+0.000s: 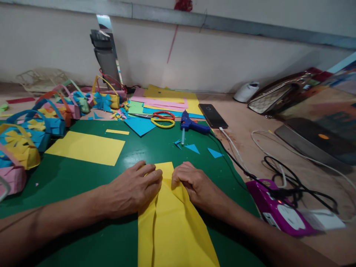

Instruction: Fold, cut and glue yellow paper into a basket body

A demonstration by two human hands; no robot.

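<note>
A large sheet of yellow paper (175, 226) lies in front of me with its long sides folded inward. My left hand (139, 185) has its fingers curled over the left fold near the far end. On the opposite fold, my right hand (191, 181) pinches the paper, and that flap stands slightly raised. The far edge of the sheet shows between my two hands. Both thumbs are mostly hidden. Beyond my left hand, a flat yellow paper piece (87, 147) rests on the green mat (111, 237).
Small paper baskets (47, 122) line the left side. Scissors (162, 119), a blue glue gun (191, 124) and coloured sheets (167, 98) lie at the back. To the right are a phone (213, 115), cables, and a purple extension box (280, 207).
</note>
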